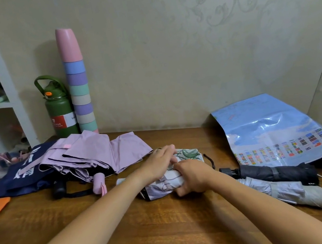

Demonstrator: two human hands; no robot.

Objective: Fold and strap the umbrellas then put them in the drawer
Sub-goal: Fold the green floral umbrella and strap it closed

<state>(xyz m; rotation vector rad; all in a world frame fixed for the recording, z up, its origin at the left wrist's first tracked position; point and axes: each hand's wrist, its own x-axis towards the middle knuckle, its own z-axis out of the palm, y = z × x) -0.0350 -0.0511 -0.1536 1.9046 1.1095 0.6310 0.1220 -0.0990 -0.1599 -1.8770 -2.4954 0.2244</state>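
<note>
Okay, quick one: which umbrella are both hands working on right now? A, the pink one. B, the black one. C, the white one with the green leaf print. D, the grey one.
C: the left hand and right hand both rest on the white umbrella at the table's middle; the other umbrellas lie untouched to either side.

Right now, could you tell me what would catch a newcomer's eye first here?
Both hands meet mid-table on a white leaf-print umbrella: the left hand lies on top, the right hand grips it. Behind them to the left sprawls an unfolded lilac umbrella, and a tall stack of pastel cups stands against the wall.
</note>
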